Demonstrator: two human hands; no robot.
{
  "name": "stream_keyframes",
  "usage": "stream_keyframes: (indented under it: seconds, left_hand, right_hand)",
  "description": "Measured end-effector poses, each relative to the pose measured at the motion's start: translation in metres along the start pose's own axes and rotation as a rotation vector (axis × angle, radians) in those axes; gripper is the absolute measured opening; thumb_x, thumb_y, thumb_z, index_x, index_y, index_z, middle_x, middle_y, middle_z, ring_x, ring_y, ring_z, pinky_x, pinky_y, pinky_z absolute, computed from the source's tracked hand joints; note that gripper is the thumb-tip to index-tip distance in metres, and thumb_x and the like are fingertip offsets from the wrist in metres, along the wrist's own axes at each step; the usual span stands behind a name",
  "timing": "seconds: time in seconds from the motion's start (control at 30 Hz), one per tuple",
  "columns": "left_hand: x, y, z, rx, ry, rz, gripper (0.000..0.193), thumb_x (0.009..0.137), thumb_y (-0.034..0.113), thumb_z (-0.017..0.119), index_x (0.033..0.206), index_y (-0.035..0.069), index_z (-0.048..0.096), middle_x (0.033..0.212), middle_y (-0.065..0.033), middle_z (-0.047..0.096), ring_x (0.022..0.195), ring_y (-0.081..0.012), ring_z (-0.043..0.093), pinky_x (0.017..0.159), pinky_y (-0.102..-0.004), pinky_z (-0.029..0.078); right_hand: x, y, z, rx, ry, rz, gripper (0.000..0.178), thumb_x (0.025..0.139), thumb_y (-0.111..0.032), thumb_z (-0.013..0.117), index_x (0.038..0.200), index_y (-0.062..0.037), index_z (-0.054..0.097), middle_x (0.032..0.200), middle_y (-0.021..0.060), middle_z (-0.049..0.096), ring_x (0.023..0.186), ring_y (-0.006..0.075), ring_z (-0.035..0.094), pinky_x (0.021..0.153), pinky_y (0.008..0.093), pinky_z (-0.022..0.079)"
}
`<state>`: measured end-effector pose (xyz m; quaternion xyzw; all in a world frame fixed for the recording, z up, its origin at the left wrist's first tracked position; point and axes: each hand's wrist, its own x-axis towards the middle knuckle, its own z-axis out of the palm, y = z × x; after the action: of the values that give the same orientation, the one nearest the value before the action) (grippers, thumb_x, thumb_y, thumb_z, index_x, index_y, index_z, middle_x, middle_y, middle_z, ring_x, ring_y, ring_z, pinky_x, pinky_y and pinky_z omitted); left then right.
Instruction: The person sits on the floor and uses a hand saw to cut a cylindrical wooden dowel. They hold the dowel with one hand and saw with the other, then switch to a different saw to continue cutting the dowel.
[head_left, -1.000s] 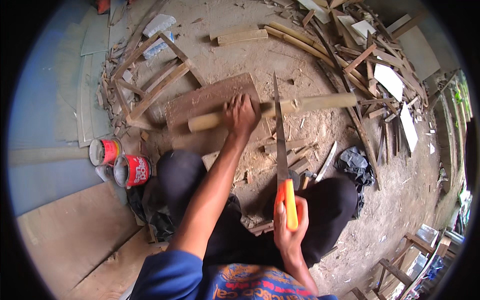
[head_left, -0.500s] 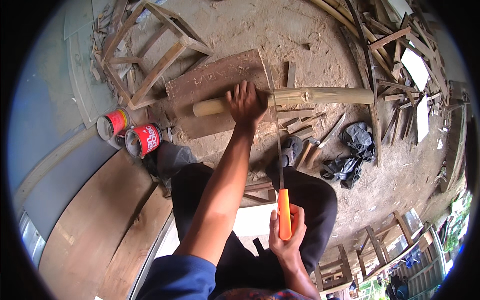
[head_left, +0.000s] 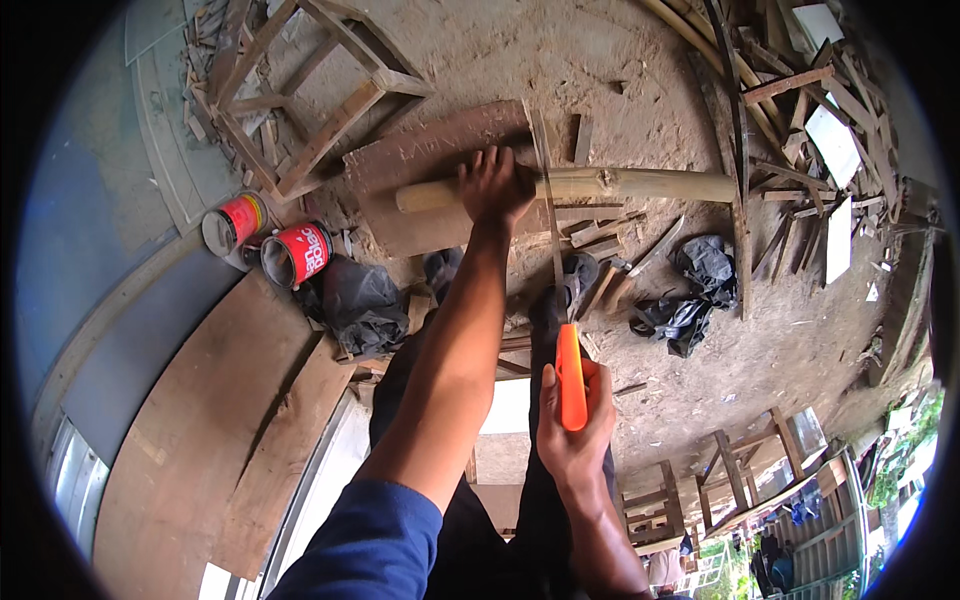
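My right hand (head_left: 577, 418) is wrapped round the orange handle of a handsaw (head_left: 553, 235). Its long thin blade points away from me and crosses a bamboo pole (head_left: 650, 184), just right of my left hand. Gripping the pole from above, my left hand (head_left: 496, 187) has its fingers curled over the far side. The pole lies crosswise over a brown wooden board (head_left: 400, 232) on the ground, its right end by a long dark strip of wood. Whether the teeth have cut into the pole cannot be made out.
Two red cans (head_left: 297, 254) stand at the left. A wooden frame (head_left: 330, 140) lies at the far left. Black plastic (head_left: 690, 290), a machete (head_left: 660, 247) and wood offcuts lie right of my feet. Scrap wood (head_left: 810, 150) is heaped at the far right.
My right hand has pushed the saw forward, away from me, along the cut line. My left hand stays on the bamboo pole. My legs have shifted and the view has moved slightly.
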<state>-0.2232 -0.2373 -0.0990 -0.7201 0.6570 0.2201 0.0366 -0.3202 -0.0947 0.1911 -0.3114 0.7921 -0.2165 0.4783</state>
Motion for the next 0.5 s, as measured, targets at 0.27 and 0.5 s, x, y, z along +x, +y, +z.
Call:
stream_keyframes:
  seconds: [0.27,0.5]
  left_hand:
    - [-0.001,0.004,-0.003,0.028,-0.035,0.033,0.046,0.086,0.041,0.053,0.125,0.018,0.061,0.138,-0.0096,0.057,0.129,-0.0283,0.051,0.110,-0.0564,0.032]
    - [0.000,-0.002,-0.006,0.010,-0.142,0.011,0.050,0.085,0.041,0.052,0.130,0.020,0.058,0.146,-0.0050,0.050,0.135,-0.0266,0.047,0.114,-0.0544,0.029]
  right_hand:
    - [0.005,-0.038,0.004,-0.060,-0.003,0.073,0.027,0.093,-0.011,0.068,0.108,0.0020,0.050,0.065,0.0165,0.062,0.054,0.0238,0.063,0.052,0.0333,0.047]
    - [-0.001,-0.070,0.021,-0.119,0.061,0.108,0.022,0.094,-0.015,0.068,0.103,0.0000,0.054,0.060,0.0119,0.059,0.052,0.0217,0.057,0.051,0.0332,0.044]
